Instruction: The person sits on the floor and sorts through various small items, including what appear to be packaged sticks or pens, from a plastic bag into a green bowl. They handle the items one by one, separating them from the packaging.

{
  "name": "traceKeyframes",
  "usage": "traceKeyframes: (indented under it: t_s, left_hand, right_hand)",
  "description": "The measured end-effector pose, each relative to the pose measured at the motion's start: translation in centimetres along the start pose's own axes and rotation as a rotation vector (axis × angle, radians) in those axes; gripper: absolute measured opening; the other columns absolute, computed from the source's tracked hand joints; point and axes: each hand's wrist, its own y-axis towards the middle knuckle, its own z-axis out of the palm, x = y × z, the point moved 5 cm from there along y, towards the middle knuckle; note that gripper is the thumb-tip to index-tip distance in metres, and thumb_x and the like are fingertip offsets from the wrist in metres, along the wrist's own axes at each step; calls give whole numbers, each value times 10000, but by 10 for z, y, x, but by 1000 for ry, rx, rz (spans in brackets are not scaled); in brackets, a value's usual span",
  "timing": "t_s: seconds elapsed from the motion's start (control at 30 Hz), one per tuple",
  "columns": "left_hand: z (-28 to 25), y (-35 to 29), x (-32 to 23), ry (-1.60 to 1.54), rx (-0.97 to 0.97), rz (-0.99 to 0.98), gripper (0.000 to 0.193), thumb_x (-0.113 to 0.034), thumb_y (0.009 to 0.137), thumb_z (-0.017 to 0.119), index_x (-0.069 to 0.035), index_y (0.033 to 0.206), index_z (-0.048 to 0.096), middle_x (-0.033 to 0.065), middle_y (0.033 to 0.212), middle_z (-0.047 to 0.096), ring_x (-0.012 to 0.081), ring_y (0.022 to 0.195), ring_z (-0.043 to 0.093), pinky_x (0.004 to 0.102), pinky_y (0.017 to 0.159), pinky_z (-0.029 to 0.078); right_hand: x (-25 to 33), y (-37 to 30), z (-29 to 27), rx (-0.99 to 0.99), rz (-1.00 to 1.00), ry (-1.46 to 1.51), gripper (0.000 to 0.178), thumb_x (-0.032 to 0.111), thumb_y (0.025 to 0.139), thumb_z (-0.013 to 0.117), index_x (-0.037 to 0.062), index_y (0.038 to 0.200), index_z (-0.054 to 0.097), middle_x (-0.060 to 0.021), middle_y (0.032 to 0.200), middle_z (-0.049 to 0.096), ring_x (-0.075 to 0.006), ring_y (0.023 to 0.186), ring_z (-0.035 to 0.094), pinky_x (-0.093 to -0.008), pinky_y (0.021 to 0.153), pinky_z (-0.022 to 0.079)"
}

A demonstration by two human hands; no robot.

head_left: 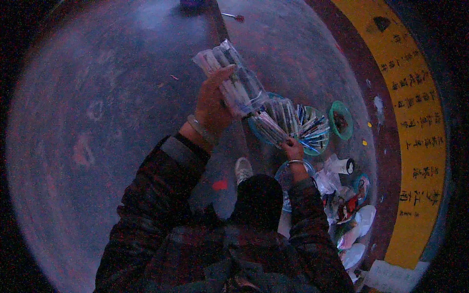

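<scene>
My left hand [215, 100], with a pale bangle at its wrist, is closed around a clear plastic bag [246, 88]. Long, pale, slender pieces show through the bag's film. Lower and to the right, my right hand [292, 148] grips one end of a bundle of thin, light-coloured sticks [269, 128]. The bundle's other end points up toward the lower end of the bag; whether the two touch I cannot tell. Just beyond my right hand, a green basket [320, 152] holds many similar sticks with blue and white parts. The dim light hides their exact kind.
A smaller green basket [341, 120] with dark contents stands farther right. Beside my right forearm lie plastic bags [328, 180], a white cylinder [343, 166] and mixed packages. A yellow banner [417, 132] with dark writing runs along the right. A red-headed brush [238, 18] lies on the far floor.
</scene>
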Motion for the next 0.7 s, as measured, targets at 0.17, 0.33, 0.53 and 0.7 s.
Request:
traceKeyframes:
  t_s: [0.17,0.33,0.53,0.7]
  left_hand:
    - [9,-7,-5,-235,-71,-126,212,-205,772,558,-113,954,496,44,915,542,177,834,545,343,760,457]
    - [-8,0,0,79,-124,33,185,-213,770,557,-128,923,495,20,867,538,168,798,544,340,725,465]
    - [5,-9,-2,-298,-66,-114,181,-209,778,546,-120,926,491,26,854,539,169,786,546,338,718,467]
    - [22,-15,-9,-293,-61,-119,161,-197,781,539,-118,913,491,29,826,544,182,776,552,347,721,467]
  right_hand:
    - [27,-8,-16,-39,16,92,233,281,670,641,82,792,645,-61,695,608,-207,655,581,-319,626,454]
    - [38,0,-21,-269,-136,17,191,259,673,647,92,767,644,-68,719,605,-223,669,580,-339,608,447]
    - [75,10,-50,-294,-500,-30,185,235,714,621,52,744,609,-101,717,577,-265,667,567,-366,583,431]
    - [102,26,-71,-255,-533,-15,188,228,726,610,45,766,598,-114,730,569,-272,665,561,-372,591,431]
